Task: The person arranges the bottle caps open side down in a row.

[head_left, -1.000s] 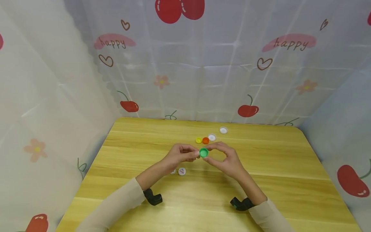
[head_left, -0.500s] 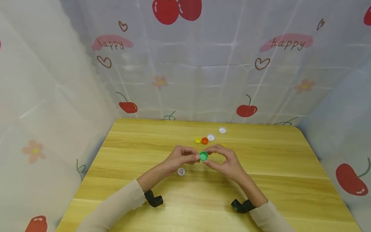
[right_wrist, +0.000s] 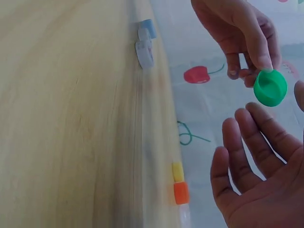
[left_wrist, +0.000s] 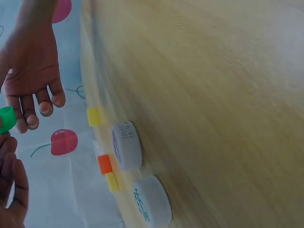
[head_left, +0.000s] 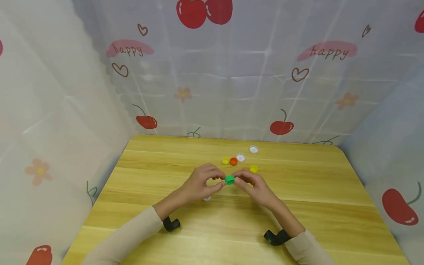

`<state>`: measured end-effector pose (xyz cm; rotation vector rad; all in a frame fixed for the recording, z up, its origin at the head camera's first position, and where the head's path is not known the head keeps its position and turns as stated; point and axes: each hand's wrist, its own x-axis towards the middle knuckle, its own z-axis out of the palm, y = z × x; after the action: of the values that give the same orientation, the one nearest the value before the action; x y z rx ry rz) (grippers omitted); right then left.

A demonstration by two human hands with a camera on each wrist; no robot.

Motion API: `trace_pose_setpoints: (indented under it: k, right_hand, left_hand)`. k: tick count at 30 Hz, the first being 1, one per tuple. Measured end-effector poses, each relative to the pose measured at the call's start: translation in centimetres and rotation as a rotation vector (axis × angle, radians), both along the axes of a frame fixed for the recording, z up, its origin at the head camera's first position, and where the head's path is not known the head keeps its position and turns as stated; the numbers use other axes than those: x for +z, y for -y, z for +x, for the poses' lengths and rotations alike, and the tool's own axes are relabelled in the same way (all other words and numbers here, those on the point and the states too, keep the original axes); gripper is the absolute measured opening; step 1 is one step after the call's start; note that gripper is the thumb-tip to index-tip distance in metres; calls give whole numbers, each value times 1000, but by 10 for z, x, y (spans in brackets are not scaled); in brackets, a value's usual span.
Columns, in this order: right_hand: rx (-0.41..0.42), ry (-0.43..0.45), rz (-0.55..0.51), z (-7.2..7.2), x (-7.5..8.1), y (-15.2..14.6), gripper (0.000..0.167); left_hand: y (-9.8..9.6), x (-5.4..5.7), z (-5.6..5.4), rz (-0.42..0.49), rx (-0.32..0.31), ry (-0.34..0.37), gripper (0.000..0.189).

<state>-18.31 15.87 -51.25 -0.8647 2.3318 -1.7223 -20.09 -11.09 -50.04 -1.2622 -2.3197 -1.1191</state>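
A small green bottle cap (head_left: 229,180) is held above the table between the thumb and fingers of my left hand (head_left: 202,183). In the right wrist view the cap (right_wrist: 270,88) turns its hollow side to the camera, the left thumb on its rim. My right hand (head_left: 256,187) is close beside the cap in the head view. Seen from the right wrist, the fingers (right_wrist: 244,135) of that hand are spread and apart from the cap. Below the left hand lies a white cap (head_left: 207,198), partly covered; the left wrist view shows two printed white caps, the nearer white cap (left_wrist: 153,201) with green marks.
Behind the hands on the wooden table (head_left: 159,162) lie a yellow cap (head_left: 225,161), an orange cap (head_left: 233,161) and two white lids (head_left: 240,157). Another yellow cap (head_left: 253,169) lies beyond the right hand. A blue item (right_wrist: 148,28) shows beside white caps. Printed curtains (head_left: 212,84) surround the table.
The green cap has tilted from facing the camera to showing its side. My right hand has shifted slightly nearer, uncovering the second yellow cap. The left hand now covers more of the white caps.
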Motion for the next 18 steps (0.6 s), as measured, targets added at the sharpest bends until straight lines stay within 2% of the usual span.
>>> trace_pose_setpoints:
  k: [3,5,7,11,18]
  right_hand:
    - [73,64,-59,-1,-3,0,25]
    - [102,93,-83,-2,-4,0,25]
    - [108,117,-94,-1,-4,0,25]
    - [109,151,-121,-1,-3,-1,24]
    - [121,151,-151,-2,-5,-1,24]
  left_hand:
    - [0,0,0,-49,-16,-229,18]
    - [-1,1,0,-65,-28,-326,22]
    - [-2,2,0,-66,-37,-389,25]
    - [-4,4,0,-59,-38,-450,25]
    - [-5,4,-1,-60,-34,-452,23]
